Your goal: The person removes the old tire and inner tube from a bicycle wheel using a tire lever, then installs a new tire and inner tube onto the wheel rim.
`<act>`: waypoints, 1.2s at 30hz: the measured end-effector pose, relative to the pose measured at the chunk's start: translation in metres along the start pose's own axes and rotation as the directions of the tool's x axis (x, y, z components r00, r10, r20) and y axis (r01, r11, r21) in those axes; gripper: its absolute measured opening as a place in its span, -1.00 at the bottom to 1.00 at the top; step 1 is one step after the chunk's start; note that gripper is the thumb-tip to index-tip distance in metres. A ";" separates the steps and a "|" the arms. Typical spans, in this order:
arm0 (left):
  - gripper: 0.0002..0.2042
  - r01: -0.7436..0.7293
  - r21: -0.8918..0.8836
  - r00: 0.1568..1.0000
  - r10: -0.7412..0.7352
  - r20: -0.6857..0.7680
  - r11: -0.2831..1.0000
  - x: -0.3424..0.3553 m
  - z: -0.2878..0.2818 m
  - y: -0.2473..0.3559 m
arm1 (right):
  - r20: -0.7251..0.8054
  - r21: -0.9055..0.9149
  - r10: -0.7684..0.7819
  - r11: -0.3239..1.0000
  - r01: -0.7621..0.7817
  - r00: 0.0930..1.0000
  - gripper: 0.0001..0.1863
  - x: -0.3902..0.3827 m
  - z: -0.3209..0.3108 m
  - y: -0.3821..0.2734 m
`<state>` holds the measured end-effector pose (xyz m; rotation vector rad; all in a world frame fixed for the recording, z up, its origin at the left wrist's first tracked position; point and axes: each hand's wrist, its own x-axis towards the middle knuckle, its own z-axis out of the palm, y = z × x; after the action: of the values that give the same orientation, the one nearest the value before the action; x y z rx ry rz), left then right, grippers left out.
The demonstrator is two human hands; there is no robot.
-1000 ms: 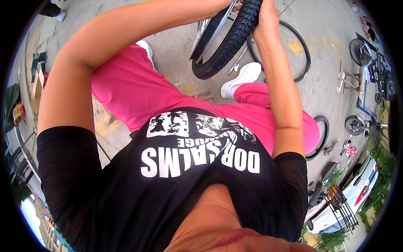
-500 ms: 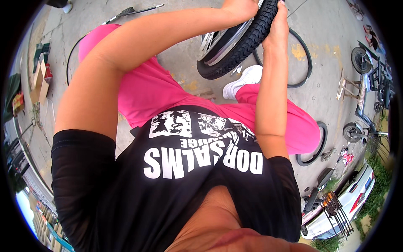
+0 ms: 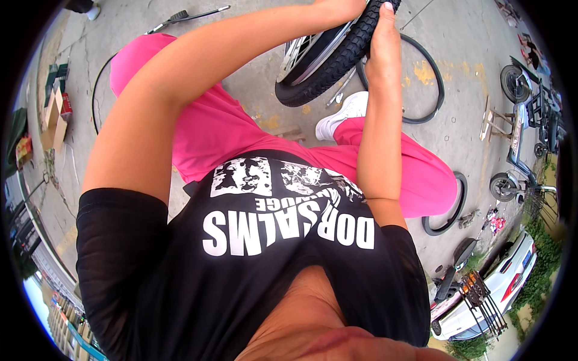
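I'd grip this likely stiff, grippy tyre [image 3: 343,60] across its width. My right hand [image 3: 384,51] clamps it; left hand [image 3: 344,7], fingers hidden: can't tell.

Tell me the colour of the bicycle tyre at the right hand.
The knobbly bicycle tyre is black, seen best in the head view.

Soft, bright daylight fills the view (its black-rimmed edges bend strongly).
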<state>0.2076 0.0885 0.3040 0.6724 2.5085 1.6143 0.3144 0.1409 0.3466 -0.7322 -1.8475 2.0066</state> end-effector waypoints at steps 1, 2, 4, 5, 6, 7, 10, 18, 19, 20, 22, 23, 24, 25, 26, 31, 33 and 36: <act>-0.75 -0.025 0.005 1.000 0.025 0.008 1.000 -0.002 -0.001 -0.003 | 0.021 -0.059 -0.031 0.998 0.033 0.999 -0.46 -0.001 0.001 0.001; -0.74 -0.032 0.002 0.999 0.032 0.007 0.999 -0.003 -0.002 -0.005 | 0.017 -0.086 -0.034 0.996 0.036 0.999 -0.45 -0.003 0.002 0.002; -0.74 -0.047 -0.001 0.999 0.047 0.003 0.999 -0.007 -0.002 -0.010 | 0.012 -0.137 -0.044 0.989 0.045 0.999 -0.43 -0.003 0.004 0.002; -0.74 -0.068 0.017 0.998 0.068 -0.011 0.998 -0.007 -0.002 -0.011 | 0.009 -0.140 -0.054 0.989 0.055 0.999 -0.43 -0.003 0.005 0.002; -0.74 -0.065 0.012 0.998 0.065 -0.009 0.998 -0.008 0.000 -0.012 | 0.003 -0.126 -0.042 0.991 0.042 0.999 -0.43 -0.003 0.005 0.002; -0.74 -0.064 0.007 0.998 0.064 -0.008 0.998 -0.008 0.001 -0.013 | -0.002 -0.113 -0.033 0.993 0.032 0.999 -0.43 -0.002 0.005 0.002; -0.73 -0.103 -0.034 0.994 0.101 -0.036 0.994 -0.011 0.006 -0.015 | -0.006 -0.051 -0.024 0.998 0.024 1.000 -0.49 -0.001 0.001 0.004; -0.73 -0.050 -0.208 0.999 0.052 0.002 0.977 -0.019 0.014 -0.017 | 0.004 -0.264 -0.056 0.963 0.055 0.998 -0.42 -0.002 -0.015 0.007; -0.72 -0.030 -0.214 0.999 0.033 0.009 0.976 -0.018 0.015 -0.016 | -0.004 -0.343 -0.073 0.937 0.067 0.997 -0.41 -0.002 -0.017 0.004; -0.71 -0.012 -0.219 1.000 0.016 0.016 0.976 -0.019 0.015 -0.014 | -0.017 -0.413 -0.059 0.909 0.047 0.998 -0.40 -0.004 -0.017 0.002; -0.68 0.010 -0.196 0.998 0.002 0.061 0.981 -0.016 0.015 -0.010 | 0.051 -0.535 -0.108 0.837 0.118 0.993 -0.27 -0.002 -0.020 -0.010; -0.67 0.020 -0.186 0.996 -0.004 0.085 0.982 -0.016 0.013 -0.008 | 0.079 -0.590 -0.113 0.795 0.138 0.990 -0.21 -0.004 -0.021 -0.015; -0.66 0.028 -0.223 0.996 -0.008 0.094 0.974 -0.016 0.011 -0.006 | 0.093 -0.589 -0.075 0.800 0.116 0.993 -0.22 -0.005 -0.022 -0.020; -0.65 0.037 -0.257 0.995 -0.011 0.103 0.966 -0.020 0.008 -0.005 | 0.108 -0.586 -0.037 0.805 0.093 0.994 -0.22 -0.007 -0.022 -0.024; -0.64 0.040 -0.298 0.994 -0.009 0.105 0.954 -0.028 0.005 -0.004 | 0.120 -0.590 0.015 0.806 0.059 0.993 -0.23 -0.009 -0.022 -0.027; -0.56 0.005 -0.409 0.995 0.036 0.091 0.912 -0.042 -0.009 0.004 | 0.253 -0.739 0.137 0.666 0.100 0.958 -0.14 -0.011 -0.025 -0.034; -0.57 -0.009 -0.243 0.990 0.042 0.134 0.970 -0.036 -0.021 0.003 | 0.289 -0.580 0.120 0.811 0.074 0.950 -0.14 -0.009 -0.028 -0.033; -0.58 -0.027 -0.159 0.991 0.047 0.122 0.987 -0.039 -0.029 0.006 | 0.298 -0.215 0.179 0.970 -0.117 0.938 -0.24 0.006 -0.033 -0.029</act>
<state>0.2357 0.0506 0.3154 0.7794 2.2664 1.7026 0.3250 0.1742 0.3732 -0.6484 -2.2587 2.1631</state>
